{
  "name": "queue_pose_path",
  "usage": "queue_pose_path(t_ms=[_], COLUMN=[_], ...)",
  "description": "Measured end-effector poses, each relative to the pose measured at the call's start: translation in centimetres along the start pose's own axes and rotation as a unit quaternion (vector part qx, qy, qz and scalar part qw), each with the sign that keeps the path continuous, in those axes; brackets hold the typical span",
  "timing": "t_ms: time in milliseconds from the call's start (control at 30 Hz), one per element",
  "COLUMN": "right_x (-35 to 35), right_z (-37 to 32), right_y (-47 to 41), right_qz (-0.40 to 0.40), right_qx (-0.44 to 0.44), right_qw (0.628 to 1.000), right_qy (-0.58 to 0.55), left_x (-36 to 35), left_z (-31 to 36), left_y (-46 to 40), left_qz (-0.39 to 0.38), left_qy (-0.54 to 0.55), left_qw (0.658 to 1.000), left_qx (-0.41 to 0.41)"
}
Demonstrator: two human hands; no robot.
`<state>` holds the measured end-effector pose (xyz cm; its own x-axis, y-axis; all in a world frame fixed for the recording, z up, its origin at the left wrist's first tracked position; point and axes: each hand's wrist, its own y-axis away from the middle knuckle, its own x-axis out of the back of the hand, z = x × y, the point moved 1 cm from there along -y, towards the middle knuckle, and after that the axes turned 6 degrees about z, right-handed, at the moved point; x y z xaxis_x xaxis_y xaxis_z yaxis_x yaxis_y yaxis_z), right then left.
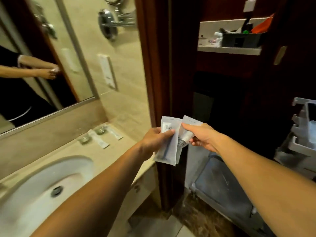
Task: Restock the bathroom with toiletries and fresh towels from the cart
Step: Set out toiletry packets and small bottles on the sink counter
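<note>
My left hand (156, 139) grips a white sealed toiletry packet (166, 144) with a small tube inside. Just to its right, my right hand (203, 136) pinches a second white packet (185, 132) by its top; it holds a ribbed item. The two packets overlap at the right end of the beige vanity counter (71, 151), beside the dark wooden door frame (159, 82). At the counter's back lie two white sachets (100, 140) next to two upturned glasses (100, 130). The grey housekeeping cart (301, 146) stands at the right edge.
A white sink basin (42, 185) is set in the counter at lower left, under a wall mirror (34, 65). A chrome fitting (109, 23) sticks out from the tiled wall. Beyond the doorway a shelf (229, 49) carries a dark box. A grey bin lid (222, 185) sits low at right.
</note>
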<state>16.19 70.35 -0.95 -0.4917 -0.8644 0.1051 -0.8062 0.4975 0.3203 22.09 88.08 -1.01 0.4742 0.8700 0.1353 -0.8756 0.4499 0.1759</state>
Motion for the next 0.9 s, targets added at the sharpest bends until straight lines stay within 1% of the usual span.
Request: queue_pose_path(t_ms=[133, 233, 300, 367, 400, 467, 567, 633, 733, 800, 900], right_x=[-6.3, -10.8, -13.6, -16.3, -17.5, -19.6, -22.1, -23.6, -26.0, -27.3, -28.9], right_z=[0.1, 0.1, 0.1, 0.5, 0.8, 1.4, 1.9, 2.0, 2.0, 1.9, 1.5], right_y=[2.3, 3.8, 4.6, 5.2, 5.5, 6.0, 6.3, 6.3, 6.0, 5.9, 5.8], right_qz=[-0.061, -0.105, -0.127, -0.151, -0.168, -0.214, -0.283, -0.299, -0.312, -0.327, -0.395], right_qx=[-0.004, -0.017, -0.019, -0.025, -0.023, -0.01, -0.031, -0.033, 0.008, 0.021, 0.027], right_qw=[0.998, 0.992, 0.987, 0.979, 0.976, 0.972, 0.956, 0.953, 0.949, 0.942, 0.91], right_qy=[-0.032, -0.066, -0.097, -0.135, -0.135, -0.096, -0.067, -0.026, 0.045, 0.076, 0.123], left_x=[6.6, 11.2, 13.8, 15.9, 16.8, 18.2, 20.2, 21.2, 22.3, 22.6, 22.7], left_z=[-1.8, -2.9, -3.7, -4.5, -4.8, -5.6, -6.8, -7.4, -7.6, -7.4, -6.9], left_y=[2.7, 4.4, 5.3, 6.2, 6.7, 7.5, 8.4, 8.9, 9.4, 9.6, 9.6], left_qz=[0.099, 0.199, 0.246, 0.259, 0.257, 0.258, 0.29, 0.308, 0.34, 0.331, 0.3], left_qy=[0.025, 0.038, 0.075, 0.135, 0.166, 0.205, 0.187, 0.166, 0.149, 0.153, 0.177], left_qw=[0.995, 0.979, 0.966, 0.956, 0.951, 0.943, 0.938, 0.936, 0.928, 0.93, 0.937], left_qx=[0.021, 0.022, 0.029, 0.039, 0.041, 0.042, 0.034, 0.036, 0.04, 0.041, 0.037])
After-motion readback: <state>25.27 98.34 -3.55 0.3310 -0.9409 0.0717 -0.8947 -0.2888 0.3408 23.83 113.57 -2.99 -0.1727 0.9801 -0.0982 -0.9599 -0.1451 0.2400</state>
